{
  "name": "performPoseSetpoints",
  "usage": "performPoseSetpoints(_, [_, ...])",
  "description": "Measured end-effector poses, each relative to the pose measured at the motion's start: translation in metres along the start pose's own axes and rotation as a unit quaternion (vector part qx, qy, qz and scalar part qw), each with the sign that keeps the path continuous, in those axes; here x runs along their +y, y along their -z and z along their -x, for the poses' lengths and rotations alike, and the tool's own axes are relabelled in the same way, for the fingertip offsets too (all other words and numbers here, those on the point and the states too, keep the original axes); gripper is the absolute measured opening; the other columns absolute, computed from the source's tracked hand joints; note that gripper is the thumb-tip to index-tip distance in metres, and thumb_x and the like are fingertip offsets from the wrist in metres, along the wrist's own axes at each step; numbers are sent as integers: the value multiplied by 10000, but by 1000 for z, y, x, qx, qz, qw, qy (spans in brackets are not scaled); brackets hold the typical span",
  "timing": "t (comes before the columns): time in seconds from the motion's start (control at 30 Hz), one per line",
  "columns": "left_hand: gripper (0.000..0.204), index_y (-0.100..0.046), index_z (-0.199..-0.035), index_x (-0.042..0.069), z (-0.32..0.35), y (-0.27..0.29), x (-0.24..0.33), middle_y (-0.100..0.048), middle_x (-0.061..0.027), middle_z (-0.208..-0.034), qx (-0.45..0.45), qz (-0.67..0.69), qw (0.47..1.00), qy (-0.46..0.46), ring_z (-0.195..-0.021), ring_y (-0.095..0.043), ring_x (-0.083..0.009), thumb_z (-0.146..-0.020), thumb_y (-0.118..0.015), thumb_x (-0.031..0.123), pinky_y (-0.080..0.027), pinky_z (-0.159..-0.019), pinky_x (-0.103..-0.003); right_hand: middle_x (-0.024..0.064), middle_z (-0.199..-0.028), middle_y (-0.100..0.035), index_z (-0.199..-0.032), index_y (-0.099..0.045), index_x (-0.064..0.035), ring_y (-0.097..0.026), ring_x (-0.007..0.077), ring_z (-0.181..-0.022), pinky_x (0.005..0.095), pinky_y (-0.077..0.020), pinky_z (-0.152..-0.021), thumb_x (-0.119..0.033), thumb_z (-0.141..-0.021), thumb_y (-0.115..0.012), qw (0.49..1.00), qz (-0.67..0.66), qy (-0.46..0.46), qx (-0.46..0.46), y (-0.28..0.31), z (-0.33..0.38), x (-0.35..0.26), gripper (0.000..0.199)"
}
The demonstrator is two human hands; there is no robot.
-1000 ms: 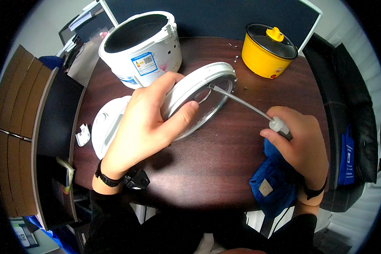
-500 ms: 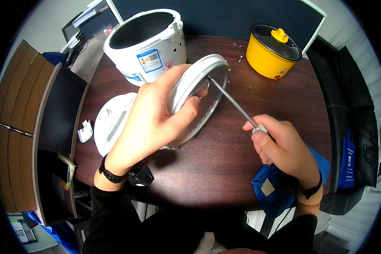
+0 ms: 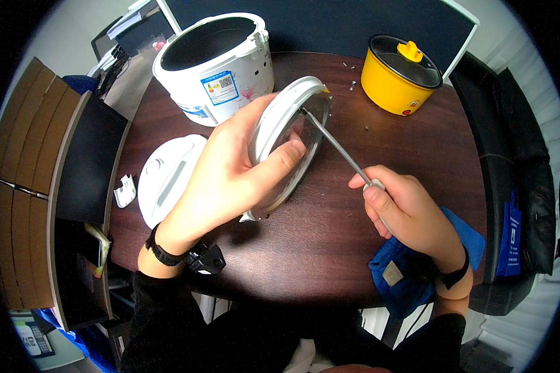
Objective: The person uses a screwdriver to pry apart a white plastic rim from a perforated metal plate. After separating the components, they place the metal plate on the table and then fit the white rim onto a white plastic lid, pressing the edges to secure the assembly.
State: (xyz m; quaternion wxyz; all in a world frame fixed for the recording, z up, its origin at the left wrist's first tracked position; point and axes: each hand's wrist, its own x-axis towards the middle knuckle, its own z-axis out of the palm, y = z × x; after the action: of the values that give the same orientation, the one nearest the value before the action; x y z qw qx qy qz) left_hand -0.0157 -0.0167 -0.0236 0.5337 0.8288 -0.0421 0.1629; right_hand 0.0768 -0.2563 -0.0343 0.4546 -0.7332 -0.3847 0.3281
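My left hand (image 3: pixel 246 155) grips the round white rim of a rice cooker inner lid (image 3: pixel 284 102), holding it tilted above the table with the thumb across its inner side. In my right hand (image 3: pixel 395 202) is a screwdriver (image 3: pixel 341 149), its light handle wrapped by the fingers. The tip of its long metal shaft touches the inside of the lid rim near the top. Behind the lid stands the white rice cooker body (image 3: pixel 221 68), open at the top. A white outer cover (image 3: pixel 162 171) lies left of my left forearm, partly hidden by it.
A yellow pot (image 3: pixel 395 81) with a dark lid stands at the back right. Several small screws (image 3: pixel 353 84) lie beside it. A small white plastic part (image 3: pixel 126 191) rests at the table's left edge, and a blue cloth (image 3: pixel 395 273) under my right wrist.
The lid has tipped a little more upright and shifted slightly left. My right hand has moved slightly left and up with the screwdriver, its tip still against the rim. My left thumb has slid a little rightward.
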Motion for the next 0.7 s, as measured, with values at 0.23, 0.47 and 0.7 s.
performPoseSetpoints(0.23, [330,-585,-1147,-19,0,2,8,-677,-101,-917,-15,35,998,49,-861,-653,-156,-900,-617,197,-504,-767,-282,-6,-654,-538,-1149,-545,-7,-466,30,-503,191,-393,-469,-189,-1033,-425,998,-52,-36,-4,5,2,-11,247])
performPoseSetpoints(0.47, [318,-583,-1118,-29,3,-1,8,-675,-129,-869,21,-31,999,29,-823,-665,-208,-887,-616,187,-512,-764,-329,34,-703,-570,-1038,-572,-14,-530,92,-593,268,-418,-540,-193,-960,-585,999,-35,-19,3,5,4,-2,195])
performPoseSetpoints(0.7, [288,-587,-1095,-28,2,1,6,-677,-137,-864,24,-45,999,15,-811,-669,-212,-866,-604,147,-514,-748,-331,87,-729,-597,-1046,-560,-15,-583,145,-649,289,-449,-605,-175,-976,-557,1000,-11,14,5,3,-5,5,175])
